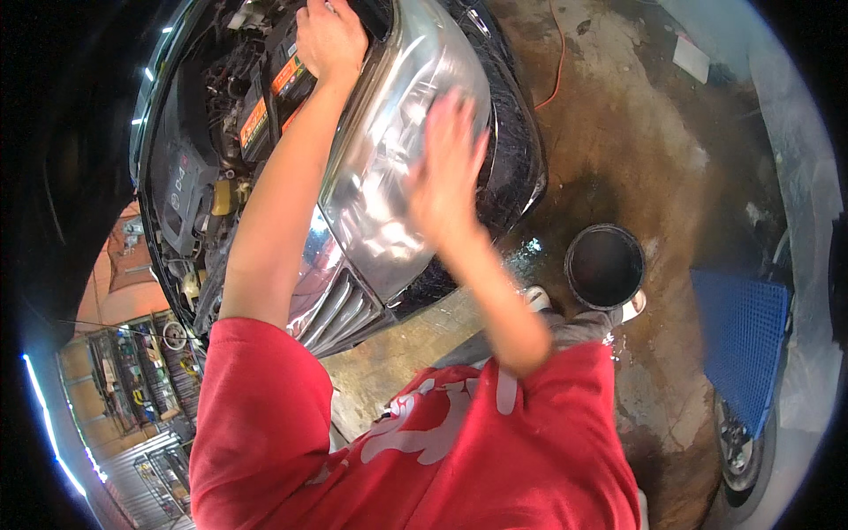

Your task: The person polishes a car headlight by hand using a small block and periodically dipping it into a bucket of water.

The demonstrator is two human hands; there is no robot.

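Observation:
The large headlight (371, 218) of a dark car lies before me, its clear lens wet-looking and full of bright reflections. My right hand (450, 165) is laid flat on the lens, blurred by motion. Its palm is turned away, so anything beneath it is hidden. Farther up, my left hand (331, 43) rests at the inner edge of the headlight, beside the engine bay. Its fingertips run to the top of the picture, and whether they grip anything cannot be made out. The chrome grille (334, 315) adjoins the near end of the headlight.
A car battery (265, 109) with orange labels and an engine cover (182, 182) fill the open bay. On the stained concrete floor stands a black bucket (605, 229) near my feet. An orange cable (563, 53), a blue grid panel (745, 338) and a wheel (739, 450) are around it.

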